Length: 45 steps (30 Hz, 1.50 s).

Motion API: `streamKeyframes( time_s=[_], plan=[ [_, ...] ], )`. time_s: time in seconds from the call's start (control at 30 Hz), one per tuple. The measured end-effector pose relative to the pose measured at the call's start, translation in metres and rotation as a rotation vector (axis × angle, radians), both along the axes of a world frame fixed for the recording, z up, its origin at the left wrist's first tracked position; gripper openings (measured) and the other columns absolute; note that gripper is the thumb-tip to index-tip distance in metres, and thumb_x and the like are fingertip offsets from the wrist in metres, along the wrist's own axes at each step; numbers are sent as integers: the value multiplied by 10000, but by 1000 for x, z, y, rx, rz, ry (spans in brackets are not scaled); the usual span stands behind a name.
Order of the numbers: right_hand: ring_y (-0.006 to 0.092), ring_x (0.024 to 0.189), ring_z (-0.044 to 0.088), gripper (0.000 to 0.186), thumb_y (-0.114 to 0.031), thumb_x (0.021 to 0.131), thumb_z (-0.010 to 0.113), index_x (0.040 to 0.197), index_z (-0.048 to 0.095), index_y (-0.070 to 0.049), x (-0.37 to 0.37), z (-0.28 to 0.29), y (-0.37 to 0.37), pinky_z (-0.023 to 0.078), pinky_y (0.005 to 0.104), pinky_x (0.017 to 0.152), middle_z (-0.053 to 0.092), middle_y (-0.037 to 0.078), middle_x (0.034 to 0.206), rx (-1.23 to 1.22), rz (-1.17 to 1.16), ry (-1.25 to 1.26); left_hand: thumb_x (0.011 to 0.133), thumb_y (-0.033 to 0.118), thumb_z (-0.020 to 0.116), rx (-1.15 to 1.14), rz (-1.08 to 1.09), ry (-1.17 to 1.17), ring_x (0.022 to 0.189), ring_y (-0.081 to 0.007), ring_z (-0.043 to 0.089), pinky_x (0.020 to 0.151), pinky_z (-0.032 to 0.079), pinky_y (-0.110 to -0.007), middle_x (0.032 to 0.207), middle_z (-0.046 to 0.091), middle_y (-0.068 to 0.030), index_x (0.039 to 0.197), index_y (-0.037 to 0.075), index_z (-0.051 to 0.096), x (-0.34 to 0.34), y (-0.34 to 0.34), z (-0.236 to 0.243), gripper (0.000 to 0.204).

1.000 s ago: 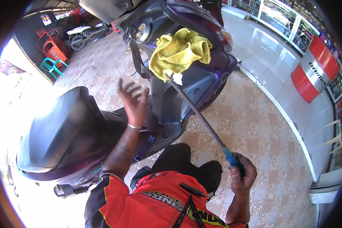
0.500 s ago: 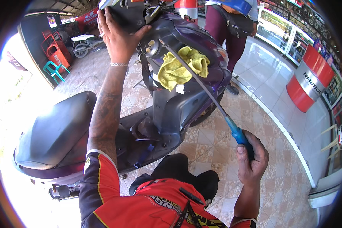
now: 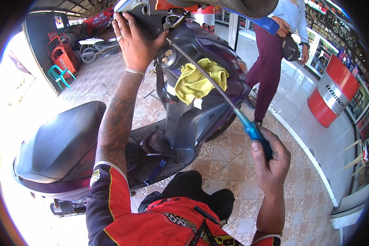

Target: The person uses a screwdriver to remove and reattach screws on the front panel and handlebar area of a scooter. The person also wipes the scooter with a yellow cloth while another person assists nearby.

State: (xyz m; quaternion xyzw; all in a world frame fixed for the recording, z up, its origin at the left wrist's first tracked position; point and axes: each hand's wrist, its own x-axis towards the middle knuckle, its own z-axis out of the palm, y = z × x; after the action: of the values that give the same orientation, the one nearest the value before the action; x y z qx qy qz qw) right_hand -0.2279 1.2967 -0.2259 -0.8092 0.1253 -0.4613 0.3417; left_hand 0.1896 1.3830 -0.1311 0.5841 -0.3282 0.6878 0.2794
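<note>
A purple and black scooter [image 3: 201,110] stands in front of me with its black seat [image 3: 59,143] at the left. My left hand [image 3: 135,41] reaches up and presses on the scooter's handlebar cover, fingers spread over it. My right hand [image 3: 270,158] grips the blue handle of a long screwdriver [image 3: 217,88]. Its thin shaft runs up and left to the steering head area near the left hand. A yellow cloth [image 3: 199,80] lies bunched on the scooter's front panel, under the shaft.
A person in maroon trousers [image 3: 270,61] stands just behind the scooter at the right. A red and white barrel [image 3: 332,96] stands by a shop counter on the right. Red crates and a teal chair [image 3: 59,74] sit at the back left. The floor is tiled.
My left hand rose from beside the seat to the handlebar cover. My right hand lifted the screwdriver so its tip points at the steering head. A person walked in at the right.
</note>
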Motion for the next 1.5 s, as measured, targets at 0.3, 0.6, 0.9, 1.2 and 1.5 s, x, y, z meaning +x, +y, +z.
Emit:
streamKeyframes(
  time_s=[0.3, 0.6, 0.9, 1.2, 1.5],
  plan=[
    [326, 734, 711, 254, -194, 969, 704, 1135, 685, -2, 57, 42, 5, 553, 404, 660, 714, 175, 867, -273, -130, 35, 685, 499, 887, -1, 2, -33, 1405, -569, 354, 1157, 368, -562, 1517, 339, -401, 1494, -106, 341, 1, 2, -2, 1148],
    [310, 727, 722, 274, -240, 950, 722, 1130, 709, -33, 70, 76, 2, 558, 393, 626, 715, 170, 859, -391, -233, 97, 703, 557, 879, -29, -17, -28, 1414, -536, 366, 1139, 379, -556, 1542, 338, -362, 1505, -62, 363, 9, 1, -5, 1138],
    [248, 724, 716, 255, -257, 937, 740, 1064, 761, -37, 63, 133, -9, 545, 371, 680, 734, 145, 832, -472, -234, 169, 650, 508, 914, -43, -62, -51, 1400, -563, 365, 1149, 357, -588, 1526, 354, -373, 1494, -50, 393, 10, 0, -4, 1138],
    [228, 641, 632, 362, -390, 929, 740, 1041, 775, -48, 64, 163, -22, 476, 356, 635, 674, 112, 727, -531, -332, 264, 685, 507, 915, -46, -68, -70, 1409, -540, 375, 1144, 369, -568, 1525, 356, -363, 1495, -59, 386, 7, 1, -4, 1121],
    [244, 930, 714, 580, -504, 917, 748, 1166, 731, 20, 64, 193, -47, 549, 368, 855, 754, 168, 1044, -735, -379, 388, 680, 506, 917, -47, -85, -67, 1399, -551, 381, 1136, 377, -577, 1524, 359, -361, 1489, -54, 401, 7, 1, -4, 1111]
  ],
)
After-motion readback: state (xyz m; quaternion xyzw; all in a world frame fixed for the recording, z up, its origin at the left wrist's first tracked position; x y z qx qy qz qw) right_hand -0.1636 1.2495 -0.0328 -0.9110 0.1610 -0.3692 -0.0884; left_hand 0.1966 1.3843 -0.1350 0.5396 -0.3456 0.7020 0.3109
